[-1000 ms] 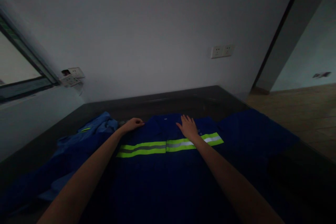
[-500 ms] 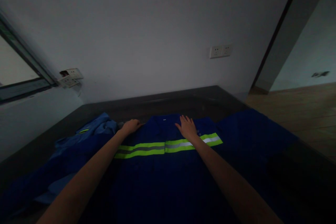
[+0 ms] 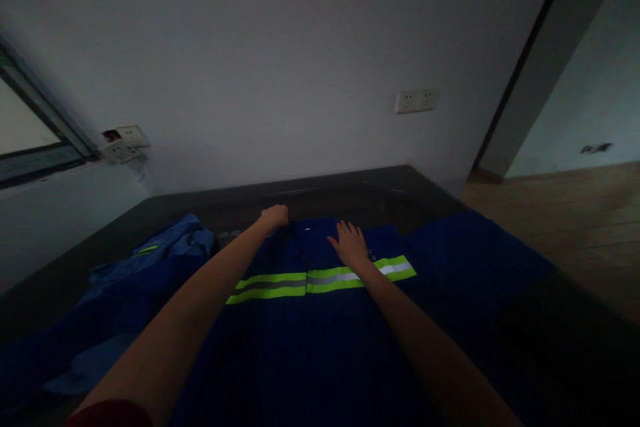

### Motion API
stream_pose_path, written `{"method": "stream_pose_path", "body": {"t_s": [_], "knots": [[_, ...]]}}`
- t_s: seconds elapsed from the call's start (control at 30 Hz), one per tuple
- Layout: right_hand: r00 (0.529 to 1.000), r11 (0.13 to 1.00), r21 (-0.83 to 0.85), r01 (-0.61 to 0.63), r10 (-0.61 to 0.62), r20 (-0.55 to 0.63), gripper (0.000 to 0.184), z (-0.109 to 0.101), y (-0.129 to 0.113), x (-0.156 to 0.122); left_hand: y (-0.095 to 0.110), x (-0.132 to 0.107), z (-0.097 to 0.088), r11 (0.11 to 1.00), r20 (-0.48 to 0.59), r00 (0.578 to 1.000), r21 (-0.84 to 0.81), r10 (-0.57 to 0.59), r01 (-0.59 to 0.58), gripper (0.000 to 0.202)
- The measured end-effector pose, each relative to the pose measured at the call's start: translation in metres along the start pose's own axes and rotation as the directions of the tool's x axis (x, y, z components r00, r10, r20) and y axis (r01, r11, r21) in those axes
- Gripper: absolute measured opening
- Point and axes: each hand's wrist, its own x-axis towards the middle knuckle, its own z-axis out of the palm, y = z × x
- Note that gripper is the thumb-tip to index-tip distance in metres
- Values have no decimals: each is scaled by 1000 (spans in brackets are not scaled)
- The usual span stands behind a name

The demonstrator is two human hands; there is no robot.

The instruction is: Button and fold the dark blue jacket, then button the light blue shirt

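A dark blue work jacket (image 3: 300,327) lies spread out front side up, with a yellow-green and silver reflective band (image 3: 280,285) across its chest and a small pale label at the collar. At the left edge of the collar, my left hand (image 3: 275,215) is closed, its fingers curled down onto the cloth and partly hidden. My right hand (image 3: 351,244) rests flat on the other side of the jacket's upper front, fingers spread, just above the band.
The jacket lies on a dark glossy table (image 3: 350,197) against a grey wall. Crumpled blue clothing (image 3: 170,247) is heaped on the left. More dark blue cloth (image 3: 475,247) spreads to the right edge. Wall sockets (image 3: 417,101) sit above the table.
My left hand has moved right and up from the jacket's shoulder to the collar edge, and its fingers have curled. My right hand stays flat on the cloth. The view has shifted slightly.
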Motion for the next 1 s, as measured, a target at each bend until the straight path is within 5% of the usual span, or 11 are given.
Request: {"method": "stream_pose_path", "body": {"t_s": [0.57,1.0], "knots": [[1000,1000,-7,8,-8,19,62,-1,0,0,16,-23,11,987,-94,994,152,62,-47,34],[1000,1000,-13,6,-5,12,62,2,0,1,27,-14,14,995,-70,997,86,-42,48,31]]}}
